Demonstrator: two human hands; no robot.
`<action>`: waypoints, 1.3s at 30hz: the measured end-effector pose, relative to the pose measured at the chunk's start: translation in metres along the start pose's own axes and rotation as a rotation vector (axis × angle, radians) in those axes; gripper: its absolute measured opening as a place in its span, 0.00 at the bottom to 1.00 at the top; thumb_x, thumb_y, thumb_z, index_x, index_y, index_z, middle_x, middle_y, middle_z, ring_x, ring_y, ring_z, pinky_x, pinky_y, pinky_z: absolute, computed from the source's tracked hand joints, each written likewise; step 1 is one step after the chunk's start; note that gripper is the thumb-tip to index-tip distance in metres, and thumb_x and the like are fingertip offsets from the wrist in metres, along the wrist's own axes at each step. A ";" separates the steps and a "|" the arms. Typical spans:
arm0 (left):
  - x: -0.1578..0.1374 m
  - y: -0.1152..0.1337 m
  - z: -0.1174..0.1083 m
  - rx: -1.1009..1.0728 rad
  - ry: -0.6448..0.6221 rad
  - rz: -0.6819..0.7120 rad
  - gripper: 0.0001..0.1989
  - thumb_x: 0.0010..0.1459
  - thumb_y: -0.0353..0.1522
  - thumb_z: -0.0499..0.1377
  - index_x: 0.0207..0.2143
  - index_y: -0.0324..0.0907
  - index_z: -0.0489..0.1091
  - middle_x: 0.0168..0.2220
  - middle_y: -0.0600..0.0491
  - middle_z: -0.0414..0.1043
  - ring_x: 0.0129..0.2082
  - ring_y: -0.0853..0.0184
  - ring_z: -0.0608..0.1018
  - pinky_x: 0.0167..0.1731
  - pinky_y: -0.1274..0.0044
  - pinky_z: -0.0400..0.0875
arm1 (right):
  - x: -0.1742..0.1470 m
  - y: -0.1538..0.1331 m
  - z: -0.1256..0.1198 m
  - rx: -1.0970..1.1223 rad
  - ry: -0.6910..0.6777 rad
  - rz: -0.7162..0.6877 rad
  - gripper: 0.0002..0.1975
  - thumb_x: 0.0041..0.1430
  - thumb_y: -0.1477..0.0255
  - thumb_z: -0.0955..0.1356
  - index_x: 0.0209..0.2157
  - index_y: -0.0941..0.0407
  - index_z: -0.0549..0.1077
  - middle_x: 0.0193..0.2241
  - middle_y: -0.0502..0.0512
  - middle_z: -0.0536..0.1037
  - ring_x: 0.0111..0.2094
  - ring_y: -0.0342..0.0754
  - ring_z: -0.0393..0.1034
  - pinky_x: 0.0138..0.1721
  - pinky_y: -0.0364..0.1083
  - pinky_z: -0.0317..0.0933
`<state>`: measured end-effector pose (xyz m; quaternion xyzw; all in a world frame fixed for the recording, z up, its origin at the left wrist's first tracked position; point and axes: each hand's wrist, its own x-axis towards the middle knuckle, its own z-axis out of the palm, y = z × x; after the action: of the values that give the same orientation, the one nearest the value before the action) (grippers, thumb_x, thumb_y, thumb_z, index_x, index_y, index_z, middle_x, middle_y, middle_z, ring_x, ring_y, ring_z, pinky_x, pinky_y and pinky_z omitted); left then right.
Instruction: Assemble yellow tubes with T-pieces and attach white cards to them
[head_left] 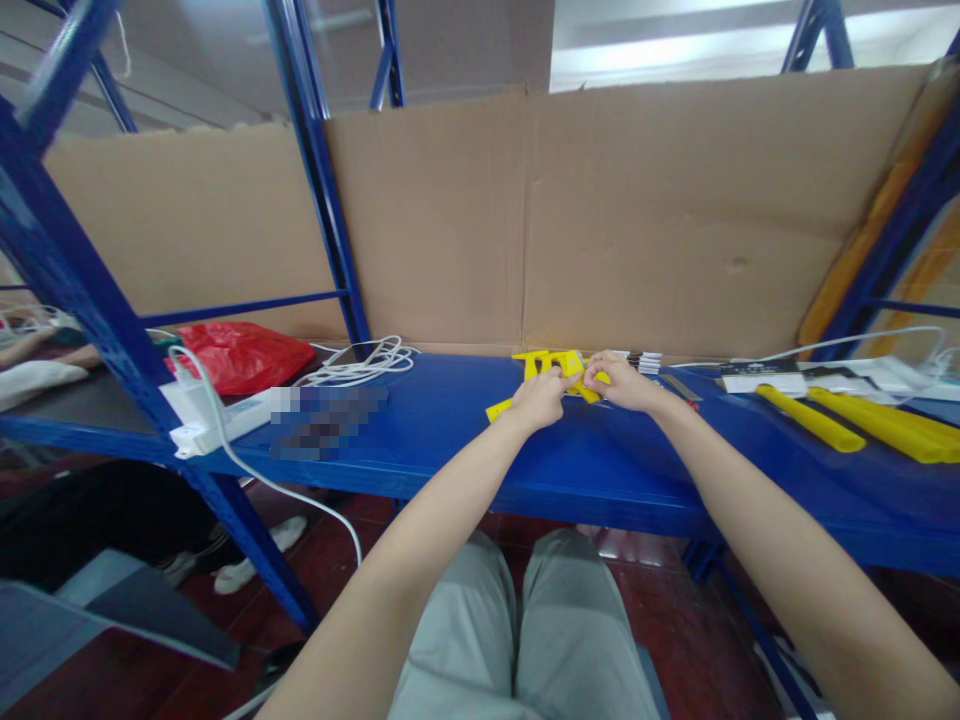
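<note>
A bright yellow flat piece with cut-outs [534, 362] lies on the blue shelf, close to the cardboard at the back; its exact kind cannot be made out. My left hand [536, 400] rests on its near side with the fingers closed over it. At its right end my right hand [619, 382] pinches with thumb and forefinger, touching the yellow piece. A yellow corner [497, 410] sticks out left of my left hand. Behind my right wrist lie small black-and-white packets [649, 362]. A thin strip [679, 388] is just to the right.
Long yellow tubes [814, 420] and white-and-black sheets [765, 380] lie on the right. On the left are a white power strip [244, 415], coiled white cable [367, 360] and a red plastic bag [240, 355]. Blue posts [322, 180] and cardboard [637, 220] bound the shelf [450, 440].
</note>
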<state>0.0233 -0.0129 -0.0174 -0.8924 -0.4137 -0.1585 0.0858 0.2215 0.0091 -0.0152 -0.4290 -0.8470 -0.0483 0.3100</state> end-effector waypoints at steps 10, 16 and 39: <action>0.000 -0.001 0.000 -0.003 0.018 -0.001 0.28 0.61 0.24 0.49 0.63 0.49 0.60 0.50 0.46 0.67 0.48 0.60 0.73 0.47 0.70 0.69 | 0.000 -0.003 0.003 -0.035 0.031 0.041 0.06 0.52 0.72 0.65 0.24 0.53 0.72 0.32 0.55 0.72 0.40 0.52 0.66 0.49 0.53 0.59; -0.001 0.000 -0.002 -0.010 0.013 -0.025 0.29 0.60 0.24 0.48 0.63 0.49 0.59 0.49 0.46 0.67 0.48 0.59 0.74 0.47 0.70 0.70 | 0.001 -0.003 0.010 -0.012 0.069 0.151 0.05 0.51 0.71 0.64 0.25 0.53 0.71 0.31 0.55 0.73 0.40 0.52 0.67 0.49 0.53 0.59; -0.002 -0.001 -0.001 -0.028 0.014 -0.006 0.28 0.64 0.27 0.50 0.65 0.55 0.55 0.58 0.47 0.65 0.52 0.59 0.72 0.48 0.68 0.70 | -0.005 -0.033 -0.011 0.925 0.031 0.690 0.16 0.50 0.82 0.69 0.40 0.56 0.66 0.19 0.46 0.72 0.18 0.41 0.66 0.21 0.40 0.62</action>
<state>0.0209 -0.0138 -0.0167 -0.8912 -0.4135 -0.1707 0.0754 0.2045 -0.0184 -0.0026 -0.4994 -0.5865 0.4249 0.4755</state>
